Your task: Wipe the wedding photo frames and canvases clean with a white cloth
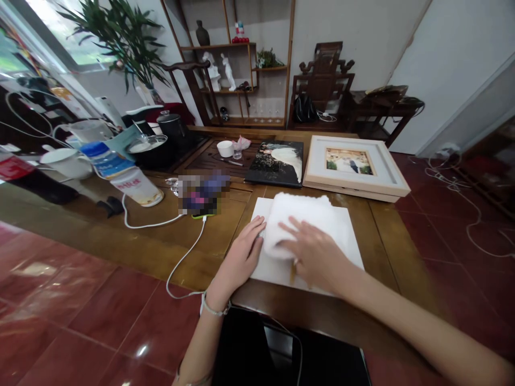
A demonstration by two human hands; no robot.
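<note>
A white flat panel [263,268] lies at the near edge of the wooden table. On it rests a fluffy white cloth [298,209], bunched up. My right hand [316,249] presses on the cloth from above, its fingers and thumb holding it against the panel; motion blurs the fingertips. Something small and yellowish-brown [293,271] shows below this hand, too blurred to name. My left hand [246,252] lies at the panel's left edge, fingers stretched out and touching it, with nothing held. A bracelet [215,308] is on the left wrist.
Behind the panel lie a dark photo print [277,163] and a light wooden picture frame [356,166]. Left of them are a white cup [225,148], a blue-capped bottle [124,177], a white cable [177,268] and a cola bottle [36,179]. The table edge drops to red floor tiles [104,305].
</note>
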